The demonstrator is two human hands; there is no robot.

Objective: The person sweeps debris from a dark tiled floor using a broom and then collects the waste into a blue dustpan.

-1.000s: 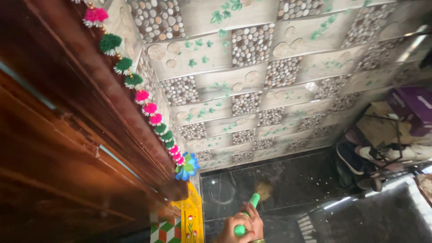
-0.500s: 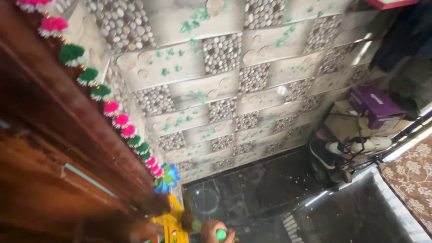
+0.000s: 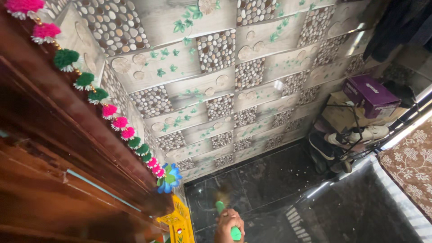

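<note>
Gripping a green broom handle (image 3: 227, 220), bristles blurred on the dark floor (image 3: 279, 180).
My hand (image 3: 228, 225) wraps it tightly; the broom now points further right than before.

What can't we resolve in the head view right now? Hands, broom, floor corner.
- Hand on the green broom handle: cut off by the bottom edge; which hand it is, and whether the other also grips, cannot be told.
- Broom bristles: motion-blurred, so shape and floor contact are unclear.
- White specks on the dark floor: too small to identify.
- Shoe rack: lower shelves in shadow.
</note>
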